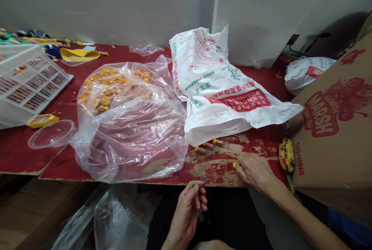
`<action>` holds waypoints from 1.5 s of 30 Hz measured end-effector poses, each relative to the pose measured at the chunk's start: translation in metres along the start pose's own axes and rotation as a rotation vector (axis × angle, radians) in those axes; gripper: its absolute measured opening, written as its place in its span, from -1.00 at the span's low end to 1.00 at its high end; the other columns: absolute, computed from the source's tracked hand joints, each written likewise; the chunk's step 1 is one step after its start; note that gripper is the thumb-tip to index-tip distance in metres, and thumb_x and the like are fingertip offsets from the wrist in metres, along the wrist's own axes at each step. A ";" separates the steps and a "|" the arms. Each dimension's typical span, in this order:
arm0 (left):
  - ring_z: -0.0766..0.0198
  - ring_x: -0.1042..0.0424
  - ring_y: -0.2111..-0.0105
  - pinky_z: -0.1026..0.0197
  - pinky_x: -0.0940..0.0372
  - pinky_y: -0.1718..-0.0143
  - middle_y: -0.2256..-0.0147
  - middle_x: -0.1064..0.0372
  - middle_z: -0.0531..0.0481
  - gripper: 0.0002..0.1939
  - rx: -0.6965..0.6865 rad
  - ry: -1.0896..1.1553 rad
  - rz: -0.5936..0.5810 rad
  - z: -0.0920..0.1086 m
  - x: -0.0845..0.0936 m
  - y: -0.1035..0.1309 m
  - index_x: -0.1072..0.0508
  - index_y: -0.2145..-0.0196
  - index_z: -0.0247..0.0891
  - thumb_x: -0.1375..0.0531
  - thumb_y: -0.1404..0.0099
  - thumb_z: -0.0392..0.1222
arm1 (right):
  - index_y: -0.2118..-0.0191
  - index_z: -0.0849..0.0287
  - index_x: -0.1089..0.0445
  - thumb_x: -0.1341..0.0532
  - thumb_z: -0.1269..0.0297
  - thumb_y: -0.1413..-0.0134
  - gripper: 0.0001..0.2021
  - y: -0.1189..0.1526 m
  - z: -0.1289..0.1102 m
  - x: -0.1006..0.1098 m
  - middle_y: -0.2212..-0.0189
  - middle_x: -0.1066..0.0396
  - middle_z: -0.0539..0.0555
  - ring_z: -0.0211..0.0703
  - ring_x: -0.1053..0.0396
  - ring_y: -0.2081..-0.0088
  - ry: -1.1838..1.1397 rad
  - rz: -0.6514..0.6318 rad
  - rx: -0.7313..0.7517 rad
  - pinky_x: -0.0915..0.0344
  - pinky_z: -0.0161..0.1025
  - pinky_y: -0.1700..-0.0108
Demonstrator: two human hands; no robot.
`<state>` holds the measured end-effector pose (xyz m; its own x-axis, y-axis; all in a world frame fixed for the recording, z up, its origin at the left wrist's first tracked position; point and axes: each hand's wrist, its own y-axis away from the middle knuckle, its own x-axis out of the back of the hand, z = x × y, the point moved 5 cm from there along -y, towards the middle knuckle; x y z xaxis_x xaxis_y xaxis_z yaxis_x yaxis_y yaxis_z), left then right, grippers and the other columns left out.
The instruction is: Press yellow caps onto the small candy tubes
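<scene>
Over my lap, near the table's front edge, my left hand [184, 213] is closed around a clear plastic tube [198, 202] with small reddish-pink pieces inside. The thumb hides the tube's upper end. To the right, above the table edge, my right hand [255, 170] pinches a yellow cap [235, 165] between thumb and fingers; whether anything is attached to it is hidden. Several filled tubes with yellow caps [207, 145] lie on the worn red table, just below the white woven sack. Left of them, a big clear plastic bag [136, 137] holds many yellow caps [101, 91].
The white printed sack [223, 79] lies across the middle of the table [232, 176]. At right, a spotted banana [286, 157] rests by a cardboard box [334, 145]. A white plastic basket [35, 76], a clear round container [52, 136] and a yellow piece [43, 120] are at left.
</scene>
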<state>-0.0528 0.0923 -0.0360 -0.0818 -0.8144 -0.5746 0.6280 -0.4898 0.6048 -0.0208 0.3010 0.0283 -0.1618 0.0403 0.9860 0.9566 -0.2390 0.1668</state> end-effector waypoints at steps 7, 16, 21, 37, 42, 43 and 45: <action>0.46 -0.18 0.66 0.36 -0.20 0.64 0.56 -0.27 0.06 -0.60 0.073 -0.066 -0.050 -0.018 -0.013 -0.004 -0.50 0.38 -0.36 -0.32 -0.06 0.09 | 0.34 0.25 -0.43 -0.05 0.42 -0.16 -0.80 -0.018 -0.012 -0.022 0.51 -0.45 0.18 -0.10 -0.39 0.49 0.049 -0.057 -0.046 0.05 -0.26 0.51; 0.30 -0.37 0.42 0.26 -0.33 0.41 0.33 -0.39 -0.05 -0.61 0.093 0.111 -0.070 -0.020 -0.020 0.006 -0.49 0.23 -0.31 -0.33 -0.09 0.05 | 0.32 0.19 -0.33 0.06 0.31 -0.31 -0.73 0.020 -0.048 -0.022 0.44 -0.39 0.04 -0.22 -0.34 0.41 -0.337 0.299 0.126 -0.11 -0.27 0.35; 0.31 -0.40 0.36 0.33 -0.33 0.38 0.34 -0.42 0.00 -0.67 -0.001 0.258 0.012 -0.015 -0.011 0.004 -0.50 0.34 -0.30 -0.43 0.06 -0.11 | 0.08 0.19 -0.28 0.06 0.19 -0.31 -0.73 0.030 -0.094 -0.002 0.20 -0.38 0.11 -0.14 -0.28 0.19 -0.596 0.494 0.399 -0.18 -0.21 0.13; 0.30 -0.35 0.44 0.23 -0.36 0.45 0.35 -0.35 -0.02 -0.75 0.056 0.153 -0.135 -0.015 -0.010 0.009 -0.48 0.35 -0.28 -0.34 0.06 -0.29 | 0.11 0.21 -0.30 0.04 0.34 -0.26 -0.78 -0.032 0.024 -0.008 0.22 -0.38 0.10 -0.18 -0.32 0.22 -0.221 0.224 0.086 -0.15 -0.28 0.20; 0.32 -0.32 0.52 0.29 -0.32 0.56 0.46 -0.31 -0.03 -0.64 0.115 0.037 -0.124 -0.025 -0.014 0.005 -0.45 0.51 -0.36 -0.33 -0.04 0.04 | 0.33 0.18 -0.34 -0.05 0.28 -0.18 -0.84 -0.003 0.029 -0.008 0.43 -0.40 0.09 -0.13 -0.35 0.40 0.040 0.015 0.091 -0.02 -0.26 0.41; 0.33 -0.32 0.53 0.30 -0.31 0.57 0.46 -0.31 -0.03 -0.62 0.132 0.033 -0.112 -0.027 -0.014 0.005 -0.45 0.52 -0.37 -0.32 -0.05 0.07 | 0.35 0.19 -0.34 -0.07 0.32 -0.15 -0.86 -0.002 0.024 -0.013 0.44 -0.40 0.10 -0.14 -0.35 0.42 0.086 0.008 0.093 0.02 -0.26 0.43; 0.34 -0.33 0.53 0.30 -0.32 0.57 0.42 -0.33 -0.04 -0.63 0.162 0.038 -0.103 -0.030 -0.015 0.004 -0.45 0.52 -0.37 -0.32 -0.06 0.06 | 0.37 0.19 -0.35 -0.07 0.34 -0.14 -0.86 -0.004 0.012 -0.024 0.47 -0.40 0.10 -0.17 -0.34 0.45 0.096 0.018 0.095 0.07 -0.27 0.46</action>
<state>-0.0256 0.1115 -0.0416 -0.1076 -0.7465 -0.6567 0.4846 -0.6161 0.6209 -0.0175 0.3128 0.0039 -0.1624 -0.0570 0.9851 0.9775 -0.1456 0.1527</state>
